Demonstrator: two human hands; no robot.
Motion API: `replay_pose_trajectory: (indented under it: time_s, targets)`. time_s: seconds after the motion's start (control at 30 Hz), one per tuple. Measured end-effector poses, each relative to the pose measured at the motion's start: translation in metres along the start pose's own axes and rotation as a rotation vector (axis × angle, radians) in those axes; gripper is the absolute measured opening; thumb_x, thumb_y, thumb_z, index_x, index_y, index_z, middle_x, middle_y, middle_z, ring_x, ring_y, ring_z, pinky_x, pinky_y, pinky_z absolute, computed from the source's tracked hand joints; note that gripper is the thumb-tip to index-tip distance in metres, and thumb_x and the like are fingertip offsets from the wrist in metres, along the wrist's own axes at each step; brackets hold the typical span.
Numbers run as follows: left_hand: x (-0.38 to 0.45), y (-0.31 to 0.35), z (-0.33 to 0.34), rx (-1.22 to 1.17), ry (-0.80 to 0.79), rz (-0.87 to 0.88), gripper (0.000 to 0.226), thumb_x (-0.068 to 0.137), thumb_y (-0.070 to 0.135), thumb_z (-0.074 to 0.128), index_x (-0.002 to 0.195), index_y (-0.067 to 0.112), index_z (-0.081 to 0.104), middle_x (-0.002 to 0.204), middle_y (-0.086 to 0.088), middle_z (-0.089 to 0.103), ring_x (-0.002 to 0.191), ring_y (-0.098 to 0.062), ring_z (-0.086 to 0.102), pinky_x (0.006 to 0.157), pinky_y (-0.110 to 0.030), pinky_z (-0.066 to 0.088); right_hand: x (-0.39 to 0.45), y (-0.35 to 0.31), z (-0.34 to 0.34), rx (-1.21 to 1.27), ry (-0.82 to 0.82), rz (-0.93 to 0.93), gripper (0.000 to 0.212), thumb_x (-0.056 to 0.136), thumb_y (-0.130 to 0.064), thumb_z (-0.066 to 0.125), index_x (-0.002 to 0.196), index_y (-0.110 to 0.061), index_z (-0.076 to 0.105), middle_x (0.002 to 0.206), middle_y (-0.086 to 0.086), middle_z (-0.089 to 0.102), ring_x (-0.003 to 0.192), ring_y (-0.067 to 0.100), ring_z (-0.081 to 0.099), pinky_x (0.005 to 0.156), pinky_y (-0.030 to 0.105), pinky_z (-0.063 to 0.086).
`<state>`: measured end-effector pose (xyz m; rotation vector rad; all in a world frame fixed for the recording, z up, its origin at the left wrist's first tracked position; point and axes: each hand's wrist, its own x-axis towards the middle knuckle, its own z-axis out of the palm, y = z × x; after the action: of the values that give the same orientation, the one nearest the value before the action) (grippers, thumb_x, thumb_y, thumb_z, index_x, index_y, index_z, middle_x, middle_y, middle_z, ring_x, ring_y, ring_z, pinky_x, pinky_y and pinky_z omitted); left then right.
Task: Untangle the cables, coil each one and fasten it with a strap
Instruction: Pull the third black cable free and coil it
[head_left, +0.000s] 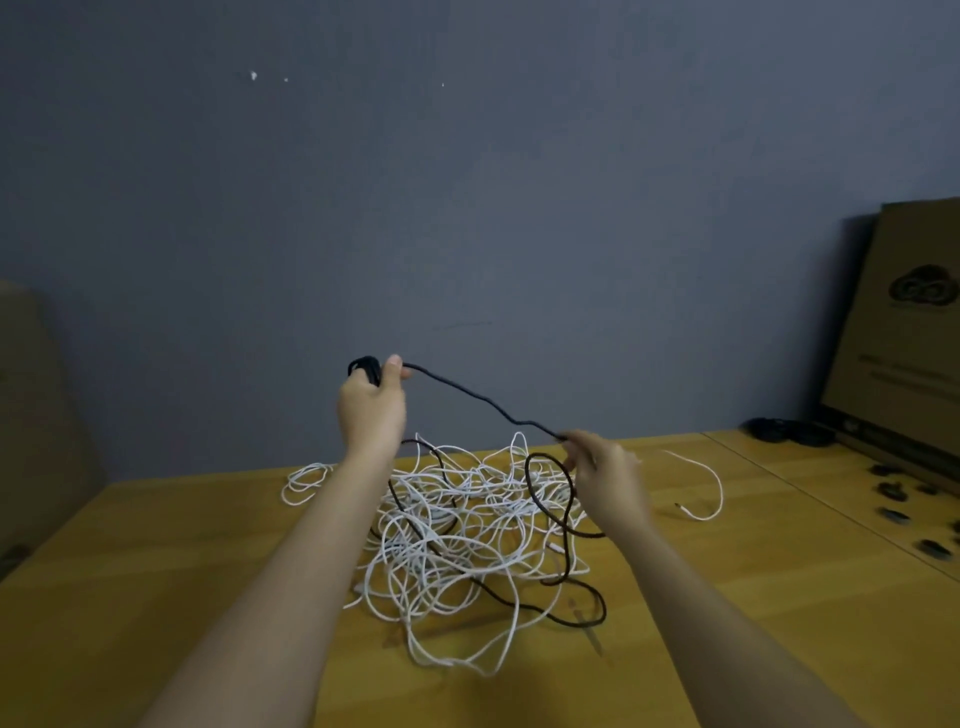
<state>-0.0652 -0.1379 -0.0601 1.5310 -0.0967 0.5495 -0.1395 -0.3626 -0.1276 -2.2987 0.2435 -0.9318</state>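
Barely begun — the left hand (371, 400) gripped a few coiled turns of the dark cable (483, 400), the right hand (602, 467) pinched its span, while white cables (441, 545) lay tangled on the table (156, 571) — nothing strapped.

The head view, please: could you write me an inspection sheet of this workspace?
Surface: wooden table, bare at the left.
Job's things: black cable partly coiled; small dark straps at the right.
Clutter: dark bundle by the box.
Grippers: left hand grips the black coil; right hand pinches the same cable.
Cables: white cables tangled mid-table, black loops through them.
Surroundings: grey wall; cardboard box at the right.
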Motion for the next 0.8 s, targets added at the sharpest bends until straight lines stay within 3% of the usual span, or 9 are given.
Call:
replay_pose_trajectory:
  time_s: [0.1,0.23,0.43,0.5,0.53,0.6,0.63,0.7,0.8]
  targets:
    - [-0.007,0.002,0.004,-0.055,-0.052,0.006,0.026,0.099,0.032,0.048,0.084,0.017,0.064,0.056,0.005,0.044,0.038,-0.004,0.038,0.043,-0.021,0.033,0.000,0.000,0.001,0.038,-0.089,0.089,0.021,0.099,-0.025,0.049,0.101,-0.017,0.069,0.077,0.000,0.068,0.057,0.015,0.056,0.051,0.028,0.041]
    - [-0.013,0.008,0.006,-0.088,-0.155,0.020,0.028,0.100,0.035,0.045,0.083,0.021,0.062,0.055,0.004,0.041,0.040,-0.008,0.034,0.043,-0.022,0.029,0.000,-0.007,-0.004,0.038,-0.130,0.112,0.024,0.099,-0.035,0.048,0.085,-0.018,0.059,0.072,-0.002,0.062,0.060,0.012,0.054,0.053,0.028,0.039]
    - [-0.009,0.028,0.006,-0.070,-0.267,0.088,0.035,0.099,0.042,0.044,0.079,0.016,0.057,0.051,0.006,0.042,0.040,-0.008,0.036,0.045,-0.024,0.030,0.034,-0.063,-0.031,0.619,0.332,0.060,0.016,0.101,-0.027,0.044,0.088,-0.025,0.054,0.083,-0.007,0.060,0.074,0.004,0.054,0.066,0.021,0.041]
    - [-0.007,0.038,0.008,-0.058,-0.284,0.111,0.036,0.098,0.043,0.045,0.077,0.016,0.055,0.051,0.006,0.043,0.040,-0.008,0.037,0.045,-0.024,0.031,0.049,-0.081,-0.038,0.496,0.210,0.021,0.016,0.102,-0.026,0.038,0.097,-0.022,0.052,0.094,-0.003,0.061,0.089,0.015,0.056,0.075,0.029,0.045]
    - [-0.006,0.042,0.009,-0.043,-0.288,0.128,0.036,0.098,0.043,0.046,0.075,0.016,0.055,0.051,0.007,0.044,0.039,-0.006,0.037,0.045,-0.023,0.031,0.055,-0.087,-0.040,0.225,0.070,-0.017,0.016,0.102,-0.022,0.036,0.107,-0.021,0.051,0.106,-0.001,0.061,0.102,0.022,0.054,0.084,0.036,0.044]
    - [-0.004,0.048,0.012,0.008,-0.301,0.181,0.036,0.097,0.043,0.047,0.072,0.018,0.055,0.052,0.007,0.046,0.037,-0.004,0.038,0.044,-0.021,0.032,0.058,-0.099,-0.037,-0.276,-0.185,-0.131,0.041,0.095,-0.010,0.037,0.133,-0.024,0.041,0.134,0.002,0.048,0.126,0.028,0.036,0.102,0.045,0.030]
    - [-0.003,0.050,0.014,0.047,-0.312,0.210,0.037,0.097,0.043,0.048,0.070,0.019,0.055,0.053,0.007,0.047,0.038,-0.004,0.040,0.046,-0.023,0.033,0.055,-0.105,-0.034,-0.333,-0.245,-0.194,0.057,0.088,-0.005,0.040,0.141,-0.026,0.034,0.143,0.001,0.039,0.134,0.025,0.026,0.108,0.046,0.021]
    - [0.001,0.051,0.018,0.167,-0.326,0.269,0.038,0.095,0.046,0.048,0.068,0.020,0.055,0.057,0.005,0.052,0.047,-0.010,0.047,0.051,-0.028,0.036,0.042,-0.117,-0.024,-0.177,-0.283,-0.297,0.069,0.080,-0.002,0.044,0.143,-0.029,0.033,0.148,-0.003,0.033,0.138,0.016,0.017,0.113,0.042,0.010]
    - [0.006,0.044,0.018,0.302,-0.279,0.336,0.042,0.094,0.052,0.045,0.072,0.019,0.056,0.060,0.002,0.052,0.054,-0.017,0.051,0.051,-0.033,0.037,0.017,-0.122,-0.016,0.397,-0.382,-0.252,0.049,0.088,-0.007,0.040,0.127,-0.035,0.051,0.121,-0.007,0.063,0.121,0.005,0.048,0.109,0.038,0.035]
